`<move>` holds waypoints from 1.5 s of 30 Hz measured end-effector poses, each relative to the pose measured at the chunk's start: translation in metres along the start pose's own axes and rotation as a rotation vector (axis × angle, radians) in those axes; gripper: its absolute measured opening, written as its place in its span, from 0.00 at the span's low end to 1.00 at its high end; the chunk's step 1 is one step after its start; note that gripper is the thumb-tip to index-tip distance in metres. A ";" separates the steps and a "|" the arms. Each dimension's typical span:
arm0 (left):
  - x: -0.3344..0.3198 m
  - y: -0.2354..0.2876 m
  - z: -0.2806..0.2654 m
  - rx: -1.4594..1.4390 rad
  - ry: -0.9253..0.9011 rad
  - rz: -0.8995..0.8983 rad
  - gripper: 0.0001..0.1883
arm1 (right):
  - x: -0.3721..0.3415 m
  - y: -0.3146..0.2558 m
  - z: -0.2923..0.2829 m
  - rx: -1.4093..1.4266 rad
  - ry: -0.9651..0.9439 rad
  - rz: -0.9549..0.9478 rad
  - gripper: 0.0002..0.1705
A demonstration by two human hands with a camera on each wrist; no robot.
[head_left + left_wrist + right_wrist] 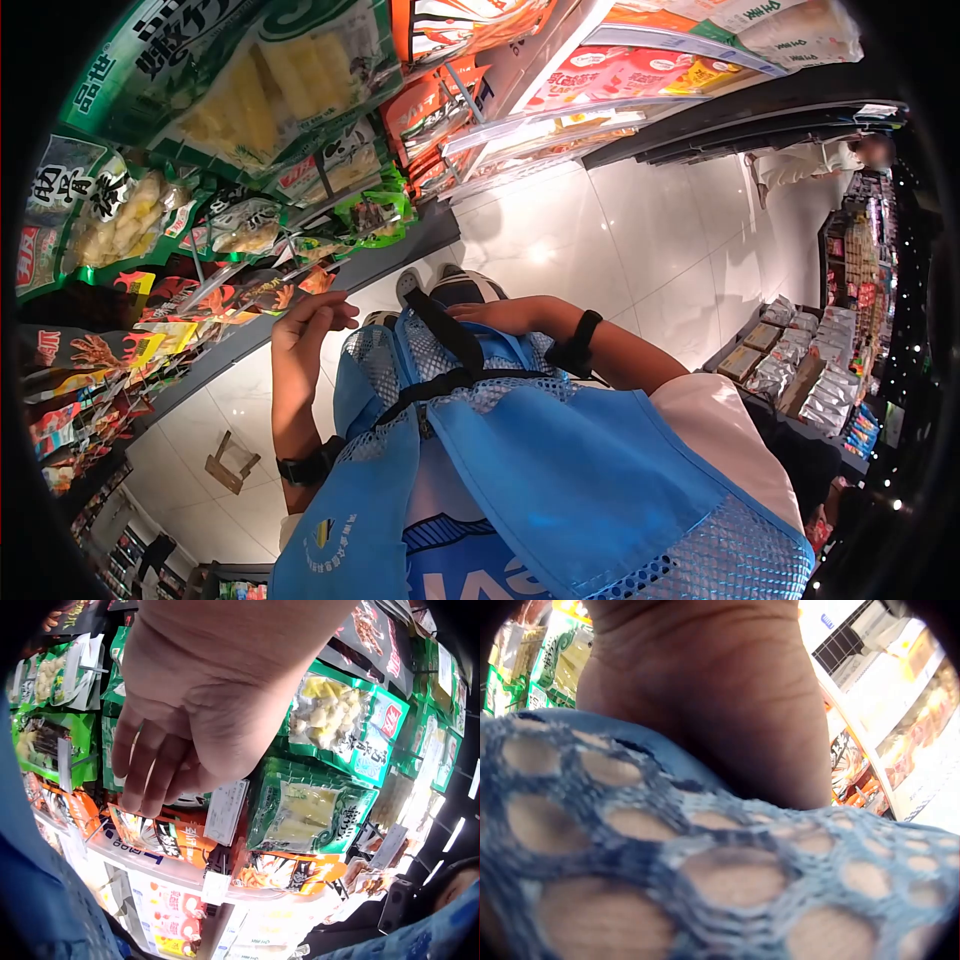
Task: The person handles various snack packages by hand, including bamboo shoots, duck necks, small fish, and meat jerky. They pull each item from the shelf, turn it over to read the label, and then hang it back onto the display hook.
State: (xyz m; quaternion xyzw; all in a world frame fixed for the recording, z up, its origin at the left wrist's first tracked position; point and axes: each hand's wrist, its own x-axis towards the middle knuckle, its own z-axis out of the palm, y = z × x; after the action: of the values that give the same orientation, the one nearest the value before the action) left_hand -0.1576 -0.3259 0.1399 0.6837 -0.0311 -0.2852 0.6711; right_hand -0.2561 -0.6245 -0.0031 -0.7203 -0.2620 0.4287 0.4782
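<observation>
In the head view my left hand (pixel 314 322) is raised at the left of the body, fingers loosely bent and holding nothing. The left wrist view has the same hand (pixel 191 712) in front of green packets (pixel 311 806) and an orange packet (pixel 161 836); contact is not visible. My right hand (pixel 500 315) lies against the front of the blue mesh vest (pixel 570 450), near a black strap (pixel 450 330), its fingertips partly hidden. In the right wrist view, vest mesh (pixel 727 877) covers part of the right hand (pixel 712 697).
Hanging snack packets (pixel 290 90) fill the shelving at left and top. A dark shelf base (pixel 390 245) runs beside the tiled floor (pixel 640 230). At right stand boxes and silver packets (pixel 790 365); a person in pale clothing (pixel 805 165) is farther back. A small brown frame (pixel 232 462) lies at lower left.
</observation>
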 end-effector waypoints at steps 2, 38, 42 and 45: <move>0.000 -0.001 0.002 0.003 -0.002 -0.005 0.14 | -0.001 0.000 0.001 -0.002 -0.001 -0.001 0.29; 0.092 -0.058 0.045 0.397 -0.032 0.213 0.33 | 0.003 0.033 -0.115 0.218 1.022 0.180 0.33; 0.157 -0.064 0.082 0.548 0.089 0.361 0.39 | 0.012 0.014 -0.180 0.073 1.272 -0.015 0.39; 0.184 -0.066 0.093 0.483 0.208 0.398 0.40 | 0.016 0.010 -0.198 -0.058 1.361 0.001 0.42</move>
State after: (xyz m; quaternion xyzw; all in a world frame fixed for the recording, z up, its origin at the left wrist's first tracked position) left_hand -0.0660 -0.4812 0.0203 0.8291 -0.1623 -0.0615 0.5315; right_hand -0.0764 -0.7081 0.0171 -0.8423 0.0860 -0.1268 0.5167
